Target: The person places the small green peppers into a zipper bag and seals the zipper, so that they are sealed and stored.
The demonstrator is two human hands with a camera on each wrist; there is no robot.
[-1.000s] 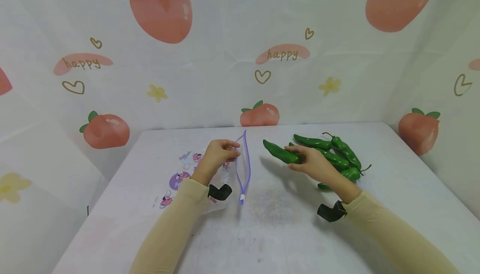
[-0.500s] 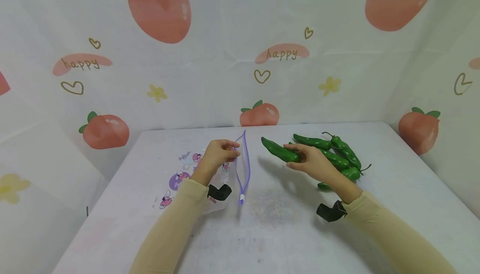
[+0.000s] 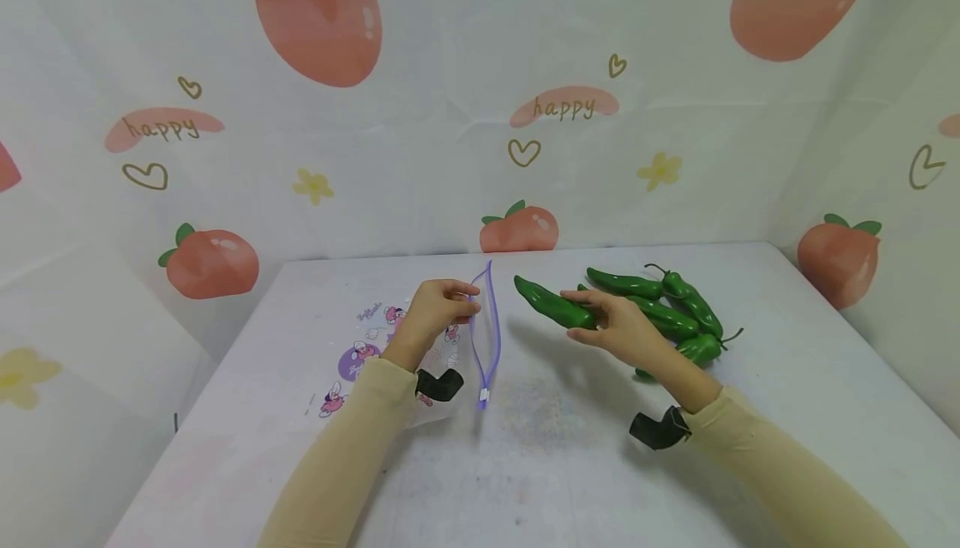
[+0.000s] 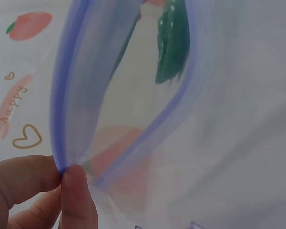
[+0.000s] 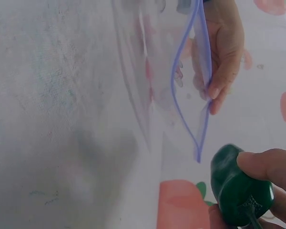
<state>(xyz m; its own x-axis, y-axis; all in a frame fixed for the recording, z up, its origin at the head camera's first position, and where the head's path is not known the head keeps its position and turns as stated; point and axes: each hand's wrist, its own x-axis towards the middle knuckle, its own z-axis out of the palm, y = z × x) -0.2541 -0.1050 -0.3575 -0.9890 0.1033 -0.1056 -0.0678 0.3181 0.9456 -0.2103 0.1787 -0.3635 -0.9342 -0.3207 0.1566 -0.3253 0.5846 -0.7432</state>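
A clear zip bag (image 3: 486,340) with a purple zip edge and printed pink figures stands with its mouth apart, facing right. My left hand (image 3: 438,312) pinches one side of that edge between thumb and fingers, as the left wrist view shows up close. In my right hand (image 3: 618,327) I grip a green chili pepper (image 3: 551,301) above the table, its pointed tip toward the bag mouth and apart from it. The right wrist view shows the stem end of the held pepper (image 5: 243,191). Several more green peppers (image 3: 693,305) lie in a heap behind my right hand.
The white table (image 3: 547,465) ends at the patterned wall cloth (image 3: 420,156). The bag's zip slider (image 3: 483,396) sits at the near end of the edge. Each wrist carries a black strap piece (image 3: 660,429).
My right hand has moved slightly left with the chili pepper, closer to the bag mouth. The left hand and the bag stay in place.
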